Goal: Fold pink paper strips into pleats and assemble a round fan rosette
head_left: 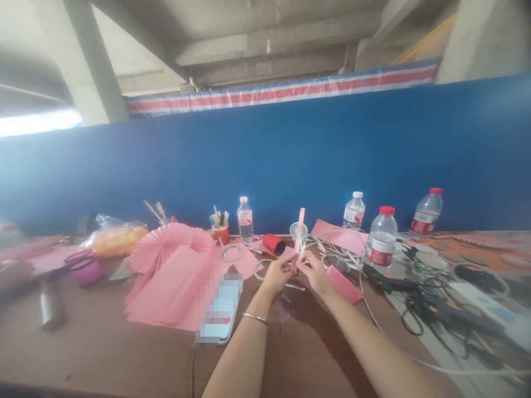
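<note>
My left hand point(277, 273) and my right hand point(314, 273) meet above the brown table point(103, 354). Both pinch the lower end of a narrow folded strip of pink paper point(299, 231) that stands upright between them. A thin bracelet point(255, 318) sits on my left wrist. A small pleated pink piece point(343, 284) lies on the table just right of my right hand. Flat pink sheets point(174, 293) and a round pink paper fan point(166, 246) lie to the left of my hands.
A phone point(219, 310) lies by my left forearm. Several water bottles point(382, 236) stand along the blue wall point(290, 160). A red cup point(274, 244), a pen holder point(220, 229), tape rings point(231, 253), cables and dark tools point(431, 304) crowd the right side. A purple pot point(85, 268) sits left.
</note>
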The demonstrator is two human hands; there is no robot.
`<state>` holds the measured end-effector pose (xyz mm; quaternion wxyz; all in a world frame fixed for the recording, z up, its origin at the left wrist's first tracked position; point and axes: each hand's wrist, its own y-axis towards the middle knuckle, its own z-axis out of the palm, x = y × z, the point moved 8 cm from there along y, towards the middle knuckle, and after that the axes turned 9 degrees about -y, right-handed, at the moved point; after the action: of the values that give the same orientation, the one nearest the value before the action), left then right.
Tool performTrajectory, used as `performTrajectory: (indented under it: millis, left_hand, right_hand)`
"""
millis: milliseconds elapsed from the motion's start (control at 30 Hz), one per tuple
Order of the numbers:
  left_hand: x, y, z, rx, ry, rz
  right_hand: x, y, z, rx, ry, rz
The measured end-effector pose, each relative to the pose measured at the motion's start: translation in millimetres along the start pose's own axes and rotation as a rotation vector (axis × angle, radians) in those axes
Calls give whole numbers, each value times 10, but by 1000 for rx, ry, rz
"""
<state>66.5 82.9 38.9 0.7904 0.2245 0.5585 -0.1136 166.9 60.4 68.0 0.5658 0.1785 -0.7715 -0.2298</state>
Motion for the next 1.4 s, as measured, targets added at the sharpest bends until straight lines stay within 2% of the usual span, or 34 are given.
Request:
performTrajectory:
  millis: [333, 867, 1133, 1300, 1400]
  left_hand:
    - [0, 0, -11, 4, 14, -7]
    - [-45, -10, 17, 28, 69, 14]
    - [49, 2, -16, 41, 35, -17]
    - [16, -28, 20, 78, -31, -3]
    - [-6, -30, 8, 48, -27, 1]
  right_hand:
    - [-26, 23, -1, 17, -172, -51]
    - [-55, 14, 4, -24, -243, -57]
    - [-63, 10, -1, -33, -239, -39]
    - [-33, -1, -7, -41, -215, -38]
    - [-25, -4, -20, -48, -228, -39]
